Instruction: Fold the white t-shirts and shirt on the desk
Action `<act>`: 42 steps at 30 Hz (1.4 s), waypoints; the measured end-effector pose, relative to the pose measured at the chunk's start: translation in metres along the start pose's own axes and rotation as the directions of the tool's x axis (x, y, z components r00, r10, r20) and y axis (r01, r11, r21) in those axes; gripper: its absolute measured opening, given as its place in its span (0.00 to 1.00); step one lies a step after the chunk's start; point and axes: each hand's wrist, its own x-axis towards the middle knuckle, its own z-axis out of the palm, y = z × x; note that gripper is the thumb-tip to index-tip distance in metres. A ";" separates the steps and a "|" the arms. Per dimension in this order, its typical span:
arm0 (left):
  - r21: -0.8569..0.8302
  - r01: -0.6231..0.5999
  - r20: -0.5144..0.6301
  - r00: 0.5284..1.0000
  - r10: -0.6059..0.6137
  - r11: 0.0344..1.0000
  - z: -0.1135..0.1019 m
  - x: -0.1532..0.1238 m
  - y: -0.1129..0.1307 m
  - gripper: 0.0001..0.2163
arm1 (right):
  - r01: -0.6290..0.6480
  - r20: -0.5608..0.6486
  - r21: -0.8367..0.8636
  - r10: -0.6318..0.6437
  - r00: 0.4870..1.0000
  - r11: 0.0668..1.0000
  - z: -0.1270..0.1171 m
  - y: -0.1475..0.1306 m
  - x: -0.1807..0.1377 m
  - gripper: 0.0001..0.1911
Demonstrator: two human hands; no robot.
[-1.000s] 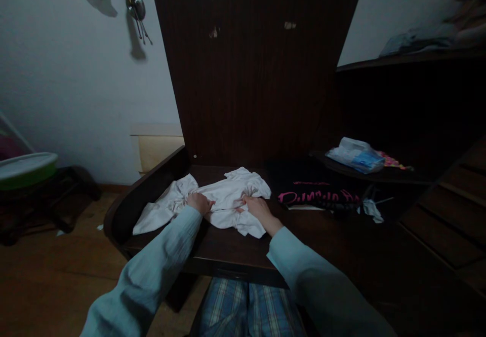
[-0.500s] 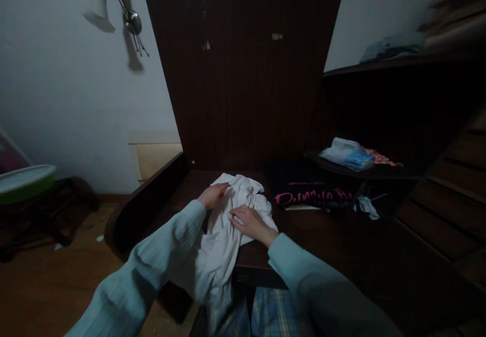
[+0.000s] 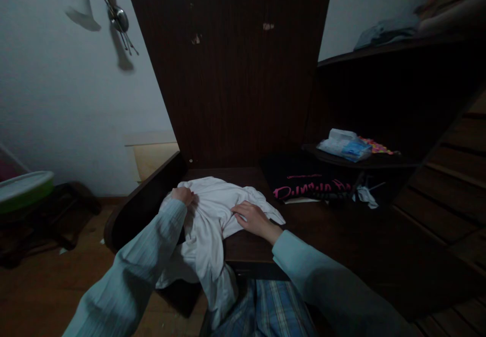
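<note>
A crumpled white garment [image 3: 208, 200] lies across a dark wooden desktop [image 3: 246, 248], its lower part hanging over the front edge toward my lap. On its left side, my left hand [image 3: 183, 195] is closed with a fold of fabric in its fingers. My right hand [image 3: 252, 219] rests at the middle of the garment, thumb and fingertips closed on the fabric. Creases run between the two hands. The exact kind of garment cannot be made out.
A black bag with pink lettering [image 3: 304, 187] lies at the back right. Above it, a small shelf [image 3: 330, 158] holds a plastic-wrapped packet [image 3: 345, 145]. A raised side panel [image 3: 140, 200] borders the desk at left. A green-rimmed round object [image 3: 26, 195] stands farther left.
My left hand has moved left, pulling the garment wider across the desktop. My right hand stays near the same spot on the fabric. The view has shifted slightly.
</note>
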 end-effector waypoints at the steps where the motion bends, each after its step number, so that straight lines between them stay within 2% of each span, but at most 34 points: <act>1: -0.005 0.005 -0.004 1.000 -0.005 1.000 0.002 -0.001 -0.002 0.15 | -0.004 0.034 -0.006 0.004 0.999 1.000 0.000 -0.002 0.000 0.13; 4: -0.033 -0.053 -0.077 0.996 0.050 0.998 0.011 -0.007 -0.001 0.15 | -0.057 0.120 -0.046 0.063 0.991 0.997 -0.004 -0.009 -0.001 0.14; 8: -0.126 -0.272 -0.196 0.949 0.245 0.954 0.027 -0.015 0.000 0.19 | -0.245 0.158 -0.209 0.280 0.947 0.947 -0.013 -0.014 0.001 0.16; 10: -0.201 -0.324 -0.188 0.939 0.288 0.925 0.033 -0.016 -0.001 0.18 | -0.338 0.149 -0.306 0.395 0.906 0.890 -0.016 -0.013 0.006 0.21; 12: -0.241 -0.307 -0.157 0.948 0.275 0.921 0.038 -0.019 -0.002 0.18 | -0.414 0.140 -0.356 0.486 0.862 0.838 -0.016 -0.008 0.015 0.26; 16: -0.229 -0.238 -0.087 0.971 0.224 0.944 0.043 -0.033 0.009 0.22 | -0.541 0.118 -0.403 0.628 0.769 0.738 -0.008 0.015 0.039 0.36; 18: -0.221 -0.243 -0.045 0.970 0.239 0.945 0.042 -0.045 0.016 0.24 | -0.586 0.119 -0.427 0.686 0.718 0.688 -0.003 0.028 0.051 0.40; 20: -0.214 -0.282 -0.020 0.959 0.284 0.935 0.036 -0.056 0.021 0.25 | -0.608 0.137 -0.427 0.712 0.688 0.669 0.000 0.038 0.059 0.42; 22: -0.205 -0.326 0.013 0.942 0.336 0.923 0.026 -0.062 0.020 0.25 | -0.585 0.175 -0.409 0.689 0.703 0.700 0.002 0.045 0.060 0.39; 25: -0.196 -0.306 0.127 0.934 0.334 0.932 0.004 -0.057 0.014 0.24 | -0.467 0.272 -0.374 0.576 0.771 0.802 -0.001 0.046 0.049 0.30; 27: -0.167 -0.206 0.147 0.962 0.231 0.964 -0.009 -0.048 0.010 0.23 | -0.365 0.322 -0.354 0.478 0.817 0.861 -0.007 0.039 0.034 0.25; 30: -0.148 -0.060 0.035 0.997 0.066 0.987 -0.015 -0.033 0.013 0.20 | -0.279 0.307 -0.394 0.412 0.858 0.876 -0.021 0.019 0.013 0.21; 33: -0.180 -0.023 -0.137 0.991 -0.001 0.983 -0.007 -0.024 0.025 0.18 | -0.331 0.244 -0.504 0.499 0.831 0.798 -0.037 -0.003 0.008 0.18; 36: -0.224 0.003 -0.173 0.984 -0.043 0.975 0.009 -0.018 0.040 0.20 | -0.379 0.182 -0.512 0.528 0.830 0.771 -0.045 -0.011 0.023 0.19; 39: -0.278 0.010 -0.172 0.983 -0.060 0.960 0.024 -0.016 0.047 0.19 | -0.449 0.108 -0.427 0.537 0.837 0.785 -0.037 0.001 0.045 0.21; 42: -0.317 0.028 -0.235 0.966 -0.107 0.948 0.033 -0.016 0.044 0.18 | -0.575 0.067 -0.372 0.640 0.766 0.728 -0.021 0.021 0.057 0.26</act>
